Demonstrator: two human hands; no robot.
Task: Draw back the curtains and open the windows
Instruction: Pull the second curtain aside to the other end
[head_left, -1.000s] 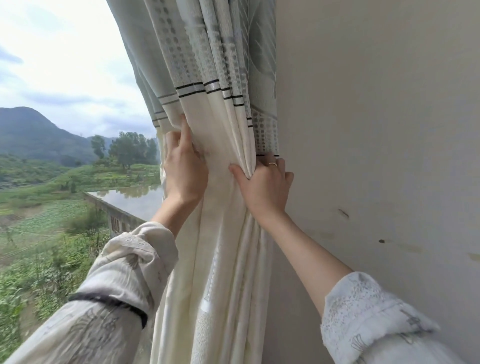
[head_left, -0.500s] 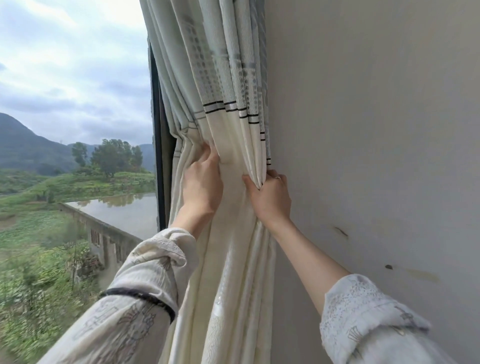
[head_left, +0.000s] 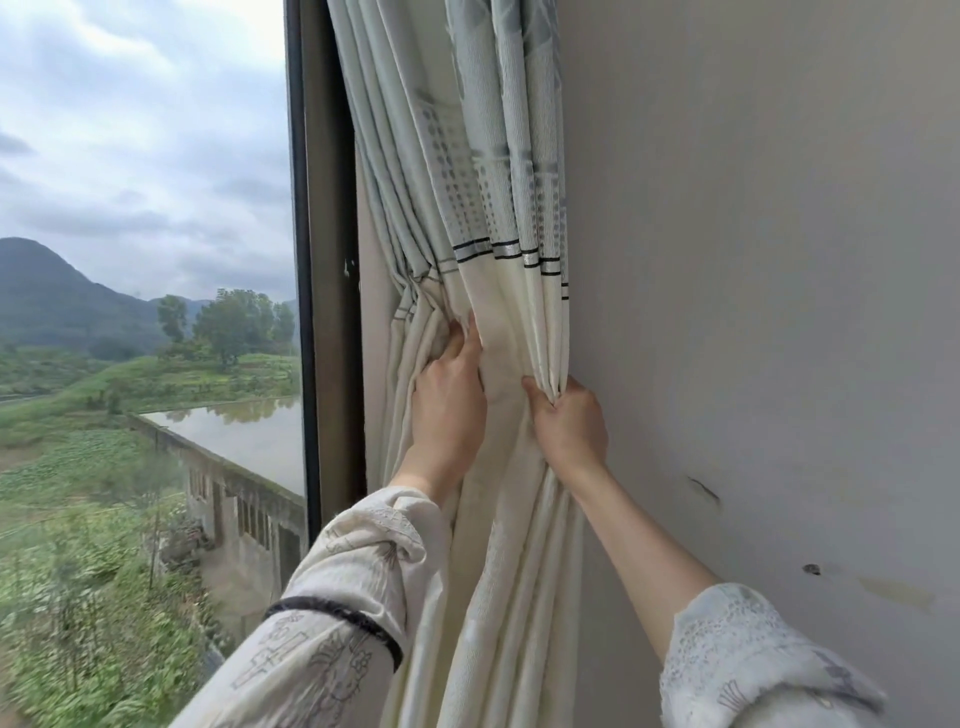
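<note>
A scuffed grey wall (head_left: 753, 260) stands right of the dark window frame (head_left: 322, 260); beyond it, a flooded field (head_left: 244, 431), green hills and overcast sky.

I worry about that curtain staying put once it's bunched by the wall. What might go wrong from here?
1. Both the left hand and the right hand hold the curtain gathered against the wall; no tieback shows, so it may spread back over the window frame when released.
2. Pulling down on the folds could strain the top fixing, which is out of view.
</note>
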